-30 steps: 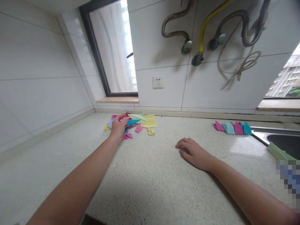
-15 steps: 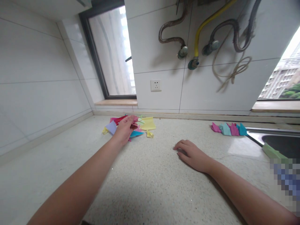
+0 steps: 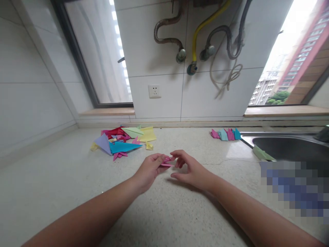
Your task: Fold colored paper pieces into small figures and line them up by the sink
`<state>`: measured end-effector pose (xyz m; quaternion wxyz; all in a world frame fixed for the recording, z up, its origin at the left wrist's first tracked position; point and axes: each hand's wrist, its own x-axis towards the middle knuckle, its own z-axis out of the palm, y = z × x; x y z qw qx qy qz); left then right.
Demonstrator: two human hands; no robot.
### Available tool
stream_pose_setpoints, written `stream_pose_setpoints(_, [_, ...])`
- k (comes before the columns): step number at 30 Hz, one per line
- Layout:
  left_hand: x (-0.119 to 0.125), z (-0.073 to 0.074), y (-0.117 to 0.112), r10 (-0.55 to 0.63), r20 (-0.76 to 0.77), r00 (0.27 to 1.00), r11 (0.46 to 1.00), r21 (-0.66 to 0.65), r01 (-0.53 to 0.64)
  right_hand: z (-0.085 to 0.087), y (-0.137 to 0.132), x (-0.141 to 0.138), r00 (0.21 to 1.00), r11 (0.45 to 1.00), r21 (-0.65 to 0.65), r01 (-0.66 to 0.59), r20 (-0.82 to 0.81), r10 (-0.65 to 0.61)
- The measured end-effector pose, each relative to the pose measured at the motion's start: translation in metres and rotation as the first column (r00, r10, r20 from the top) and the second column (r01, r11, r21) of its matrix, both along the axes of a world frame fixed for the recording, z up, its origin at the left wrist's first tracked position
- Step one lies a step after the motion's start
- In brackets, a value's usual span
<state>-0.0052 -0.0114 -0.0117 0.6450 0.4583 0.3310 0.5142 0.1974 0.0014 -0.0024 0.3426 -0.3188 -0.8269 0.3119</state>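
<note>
Pink folded paper (image 3: 167, 165), pinched in the left hand (image 3: 149, 169), thumb against fingers, above the counter (image 3: 164, 216), should handle feather-light, crisp, easily creased; best taken by a folded edge. Right hand (image 3: 191, 169) is beside its free end, thumb and fingers parted; from where I stand, can't tell whether fingertips touch. Half a second ago left was at the paper pile (image 3: 123, 147); now well apart.

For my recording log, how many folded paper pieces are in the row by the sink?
4, left to right: pink piece, pale blue piece, second pink piece, blue piece beside the sink; others behind could be hidden.
</note>
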Motion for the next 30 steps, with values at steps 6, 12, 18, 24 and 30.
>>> stream_pose_setpoints(6, [-0.002, -0.008, 0.002, -0.008, 0.011, 1.000, 1.000, -0.017, 0.009, -0.002, 0.002, -0.007, 0.993, 0.993, 0.056, 0.104, -0.061, -0.101])
stream_pose_setpoints(12, [-0.004, -0.013, 0.003, -0.005, -0.049, 0.999, 1.000, 0.010, 0.005, -0.002, 0.007, -0.005, 0.983, 0.989, -0.022, 0.144, -0.111, -0.145])
stream_pose_setpoints(18, [-0.003, -0.012, 0.001, -0.029, -0.157, 0.987, 0.999, 0.022, 0.033, -0.001, 0.008, -0.002, 0.989, 0.980, 0.129, 0.148, -0.045, -0.144])
stream_pose_setpoints(24, [-0.006, -0.011, -0.001, -0.029, -0.262, 0.965, 0.988, 0.136, 0.067, -0.001, 0.008, 0.002, 0.980, 0.945, 0.262, 0.195, -0.022, -0.197])
stream_pose_setpoints(30, [-0.004, -0.012, -0.001, -0.001, -0.340, 0.940, 0.983, 0.174, 0.064, 0.000, 0.009, 0.002, 0.974, 0.965, 0.132, 0.225, -0.017, -0.225])
